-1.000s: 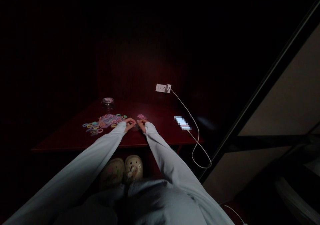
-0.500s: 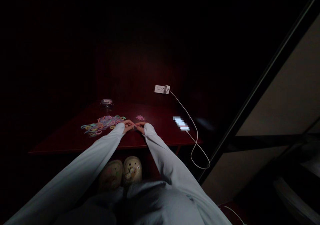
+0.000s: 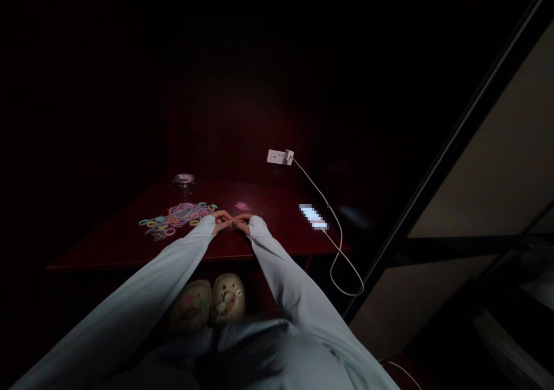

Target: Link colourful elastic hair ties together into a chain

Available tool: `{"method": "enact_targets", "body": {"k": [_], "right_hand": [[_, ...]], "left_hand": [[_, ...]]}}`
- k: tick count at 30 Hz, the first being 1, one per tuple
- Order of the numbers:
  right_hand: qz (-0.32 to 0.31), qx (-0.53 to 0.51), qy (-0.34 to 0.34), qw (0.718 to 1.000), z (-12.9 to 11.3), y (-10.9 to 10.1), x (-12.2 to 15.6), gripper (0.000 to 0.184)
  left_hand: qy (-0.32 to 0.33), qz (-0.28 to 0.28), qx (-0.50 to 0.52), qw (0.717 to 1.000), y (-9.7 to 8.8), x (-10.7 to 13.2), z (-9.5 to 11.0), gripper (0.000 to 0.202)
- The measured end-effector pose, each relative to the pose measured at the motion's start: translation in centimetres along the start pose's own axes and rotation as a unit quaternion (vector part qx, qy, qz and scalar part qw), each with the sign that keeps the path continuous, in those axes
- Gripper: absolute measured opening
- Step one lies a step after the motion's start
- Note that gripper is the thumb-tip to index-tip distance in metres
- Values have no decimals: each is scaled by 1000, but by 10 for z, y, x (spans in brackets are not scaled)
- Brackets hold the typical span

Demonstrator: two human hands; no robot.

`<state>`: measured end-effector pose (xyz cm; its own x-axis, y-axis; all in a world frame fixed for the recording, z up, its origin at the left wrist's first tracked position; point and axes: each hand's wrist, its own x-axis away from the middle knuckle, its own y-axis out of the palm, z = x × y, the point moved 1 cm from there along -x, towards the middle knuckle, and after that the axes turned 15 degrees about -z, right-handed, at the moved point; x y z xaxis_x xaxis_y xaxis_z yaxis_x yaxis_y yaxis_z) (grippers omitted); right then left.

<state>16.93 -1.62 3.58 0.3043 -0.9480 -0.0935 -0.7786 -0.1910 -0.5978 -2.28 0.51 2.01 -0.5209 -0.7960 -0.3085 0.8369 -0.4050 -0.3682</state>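
Observation:
Both my hands meet over the middle of a dark red table (image 3: 130, 246). My left hand (image 3: 221, 221) and my right hand (image 3: 243, 222) are pinched together, fingertips almost touching, around something small that I cannot make out. A spread of small coloured rings (image 3: 173, 217) lies on the table just left of my left hand. A small pink heap (image 3: 243, 206) sits right behind my right hand. Both arms are in pale long sleeves.
A small glass jar (image 3: 184, 180) stands at the back left of the table. A lit phone (image 3: 313, 217) lies at the right, its white cable (image 3: 341, 251) running to a wall socket (image 3: 280, 157). My slippered feet (image 3: 210, 303) show under the table. A dark frame (image 3: 454, 147) slants at right.
My hands stay pinched together at the same spot. The view has shifted slightly; nothing on the table has moved.

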Motion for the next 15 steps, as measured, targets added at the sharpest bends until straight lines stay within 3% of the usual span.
{"method": "enact_targets", "body": {"k": [7,15], "right_hand": [[-1,11,-3,1000,2,0,3,22],[-14,-54,-44,997,18,5,-16,17]], "left_hand": [[-12,4,-9,1000,-2,1,-3,34],[-13,5,-3,1000,-2,-1,-1,25]]}}
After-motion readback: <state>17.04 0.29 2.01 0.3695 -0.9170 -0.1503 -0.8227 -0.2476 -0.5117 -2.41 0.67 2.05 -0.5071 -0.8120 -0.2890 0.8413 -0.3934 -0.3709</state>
